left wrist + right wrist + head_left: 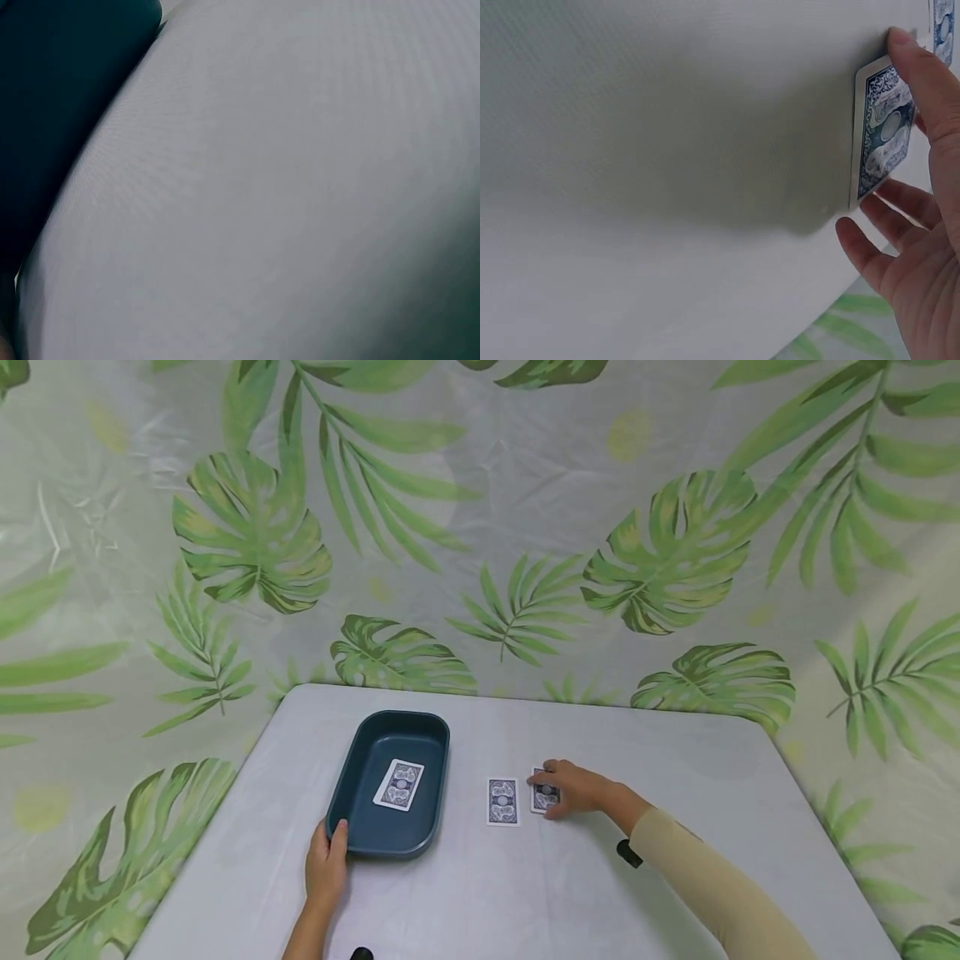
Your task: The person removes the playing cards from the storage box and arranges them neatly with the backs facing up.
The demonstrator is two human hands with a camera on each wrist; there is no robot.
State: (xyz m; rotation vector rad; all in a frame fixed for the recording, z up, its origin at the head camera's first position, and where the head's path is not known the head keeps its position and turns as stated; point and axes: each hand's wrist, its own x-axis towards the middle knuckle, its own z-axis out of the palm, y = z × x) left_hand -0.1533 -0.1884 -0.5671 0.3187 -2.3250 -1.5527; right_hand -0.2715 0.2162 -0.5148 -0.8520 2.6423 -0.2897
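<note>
I judge the outer card (891, 126) best pinched lightly by its 2 short ends, unbent. On the bench (480, 906), my right hand (579, 787) curls around those ends, beside the middle card (502, 802); my left hand (326, 866) grips the tray (405, 833) near its corner, where 1 more card (399, 785) lies.

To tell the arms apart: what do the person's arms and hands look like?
The right sleeve is pale cream, with a small black piece beside its cuff. The left forearm shows no sleeve. The left hand and right hand wear no gloves.
</note>
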